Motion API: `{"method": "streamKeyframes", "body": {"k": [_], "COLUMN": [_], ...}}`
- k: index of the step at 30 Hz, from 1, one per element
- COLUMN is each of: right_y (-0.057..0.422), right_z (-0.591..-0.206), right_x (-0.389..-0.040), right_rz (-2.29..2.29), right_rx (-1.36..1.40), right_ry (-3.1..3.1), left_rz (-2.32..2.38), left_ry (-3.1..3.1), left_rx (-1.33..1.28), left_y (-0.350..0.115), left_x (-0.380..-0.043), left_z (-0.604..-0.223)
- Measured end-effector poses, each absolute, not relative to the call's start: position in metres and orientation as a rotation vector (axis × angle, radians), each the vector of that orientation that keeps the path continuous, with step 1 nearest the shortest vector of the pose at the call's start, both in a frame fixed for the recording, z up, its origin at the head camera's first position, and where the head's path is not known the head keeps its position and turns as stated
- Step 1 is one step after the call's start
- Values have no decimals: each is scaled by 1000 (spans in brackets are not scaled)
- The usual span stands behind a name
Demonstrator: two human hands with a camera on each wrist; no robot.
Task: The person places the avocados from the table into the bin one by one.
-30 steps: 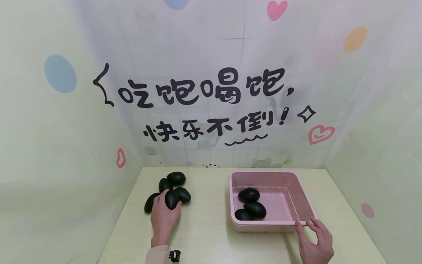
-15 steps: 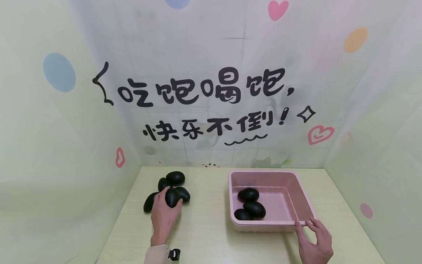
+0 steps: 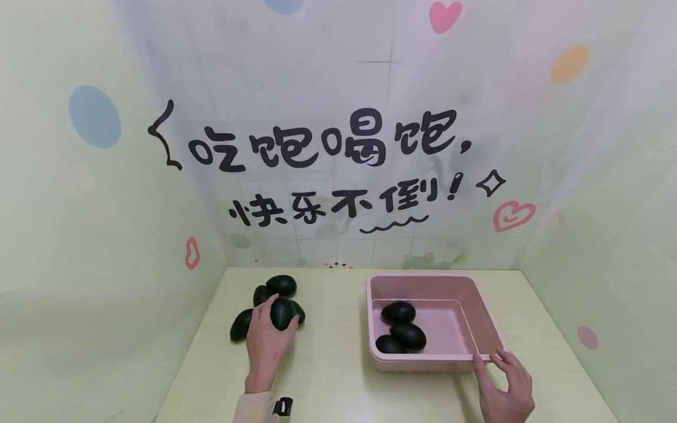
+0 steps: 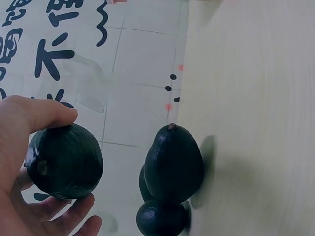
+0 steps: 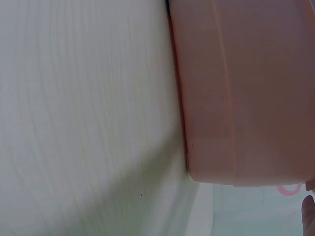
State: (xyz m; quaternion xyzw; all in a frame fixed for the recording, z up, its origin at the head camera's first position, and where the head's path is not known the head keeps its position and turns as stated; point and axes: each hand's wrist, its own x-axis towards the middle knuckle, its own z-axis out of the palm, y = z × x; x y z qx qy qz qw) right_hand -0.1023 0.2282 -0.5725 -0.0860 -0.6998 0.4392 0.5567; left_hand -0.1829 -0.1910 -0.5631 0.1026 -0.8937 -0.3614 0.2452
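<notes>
Several dark green avocados [image 3: 280, 285] lie in a pile at the table's back left. My left hand [image 3: 266, 333] grips one avocado [image 3: 282, 312] between thumb and fingers, just above the pile. In the left wrist view the held avocado [image 4: 64, 160] sits in my palm, apart from the avocados on the table [image 4: 173, 164]. A pink plastic tub [image 3: 489, 329] stands at the right with three avocados [image 3: 408, 335] inside. My right hand [image 3: 499, 376] rests its straight fingers on the tub's near right corner. The right wrist view shows only the tub wall [image 5: 246, 98] and one fingertip [image 5: 309, 211].
The pale wooden table [image 3: 328, 376] is enclosed by printed backdrop walls at the back and both sides. Bare tabletop lies between the pile and the tub and along the front edge.
My left hand has taken hold of one avocado and raised it slightly off the pile, toward the right. The right hand and tub have not moved.
</notes>
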Motion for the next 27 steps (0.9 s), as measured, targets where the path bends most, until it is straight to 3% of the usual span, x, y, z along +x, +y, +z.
{"method": "streamKeyframes", "body": {"k": [27], "right_y": [236], "right_z": [-586], "right_x": [-107], "right_rz": [1025], "right_rx": [-206], "right_ry": [-1648], "left_rz": [-1005], "left_ry": [-2405], "left_rx": [205], "left_y": [-171], "left_x": [-191], "left_z": [-538]}}
